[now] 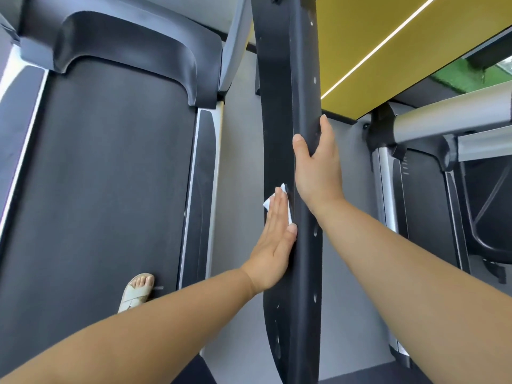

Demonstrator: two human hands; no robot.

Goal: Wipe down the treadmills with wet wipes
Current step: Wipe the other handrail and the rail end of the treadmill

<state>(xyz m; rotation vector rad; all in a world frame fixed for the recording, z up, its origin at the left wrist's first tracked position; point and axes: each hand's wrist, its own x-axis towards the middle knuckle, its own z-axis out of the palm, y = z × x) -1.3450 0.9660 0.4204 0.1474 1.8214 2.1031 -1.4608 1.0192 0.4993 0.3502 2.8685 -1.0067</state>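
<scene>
A long black treadmill handrail (288, 79) runs from the top of the view down to the bottom centre. My left hand (274, 245) lies flat with straight fingers against the rail's left side and presses a white wet wipe (277, 199) onto it; only the wipe's edges show around the fingers. My right hand (318, 167) grips the rail's right edge further up, thumb on the near face and fingers curled round behind. The treadmill's dark belt (110, 176) fills the left of the view.
My sandalled foot (137, 291) stands on the belt near its right side rail (202, 189). A black motor cover (124, 42) spans the belt's far end. A second treadmill with a grey bar (457, 117) stands at the right. Grey floor (238, 162) separates the machines.
</scene>
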